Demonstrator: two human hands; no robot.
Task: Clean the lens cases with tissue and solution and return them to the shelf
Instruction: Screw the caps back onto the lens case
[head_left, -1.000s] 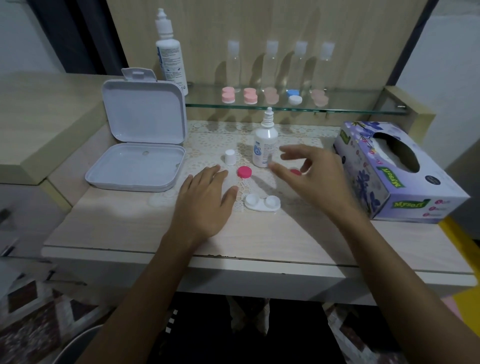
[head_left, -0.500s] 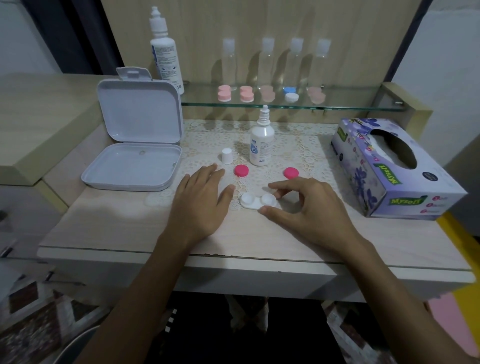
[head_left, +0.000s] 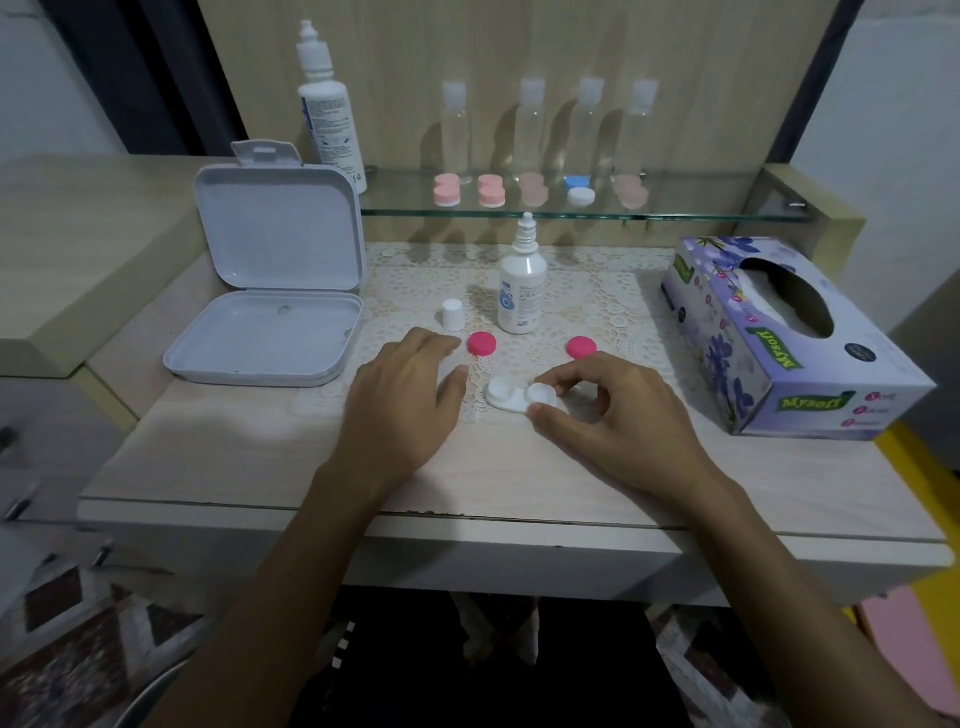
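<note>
At the centre of the frame the right hand (head_left: 618, 415) pinches the right well of the white case (head_left: 519, 397) between thumb and forefinger, probably to lift it for cleaning. The left hand (head_left: 402, 400) lies flat and relaxed beside it, holding nothing. Two pink caps (head_left: 481, 343) wait just above, taken off so the wells are open. The case is smooth hard plastic; it lies on a lace mat (head_left: 597, 291). The bottle (head_left: 521, 291) stands uncapped at upper centre, and the tissue box (head_left: 779, 338) is at the right, both within reach.
</note>
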